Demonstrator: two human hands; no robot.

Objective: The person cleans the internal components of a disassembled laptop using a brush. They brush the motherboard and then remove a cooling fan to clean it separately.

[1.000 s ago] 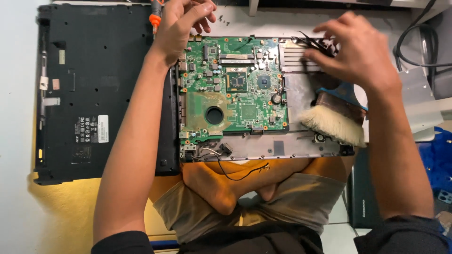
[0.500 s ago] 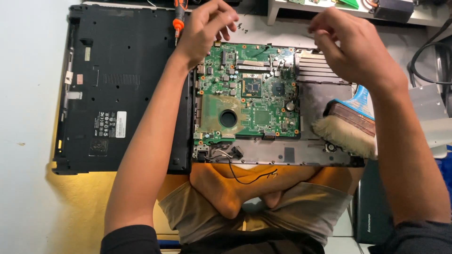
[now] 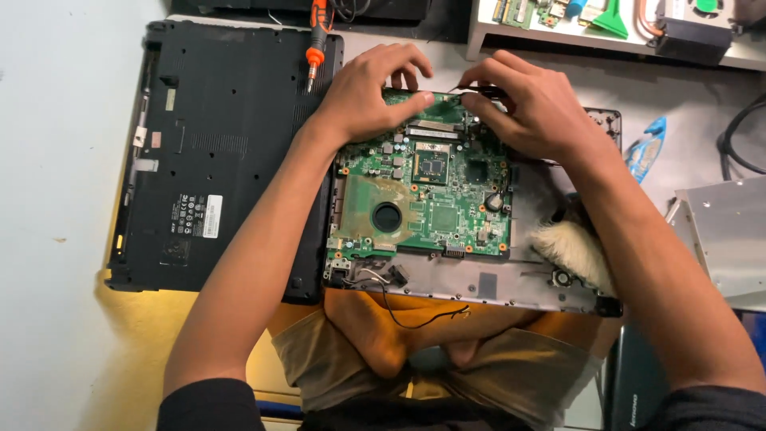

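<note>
A green laptop motherboard (image 3: 431, 203) lies in a grey laptop chassis (image 3: 495, 283) in front of me. My left hand (image 3: 371, 92) rests on the board's far edge, fingertips pressing down near the top middle. My right hand (image 3: 527, 108) is just beside it on the same far edge, pinching a thin dark tool or cable (image 3: 471, 86) between thumb and fingers. The fingertips of both hands almost meet. What lies under the right palm is hidden.
A black laptop bottom cover (image 3: 215, 152) lies to the left, with an orange-handled screwdriver (image 3: 317, 36) on its far edge. A pale brush (image 3: 570, 247) rests on the chassis at right. A tray of parts (image 3: 606, 20) stands at the back; a silver drive (image 3: 722, 231) sits far right.
The view has shifted, so the laptop sits lower and further right. My right hand has moved left from the heatsink area to the board's top edge, close to my left hand.
</note>
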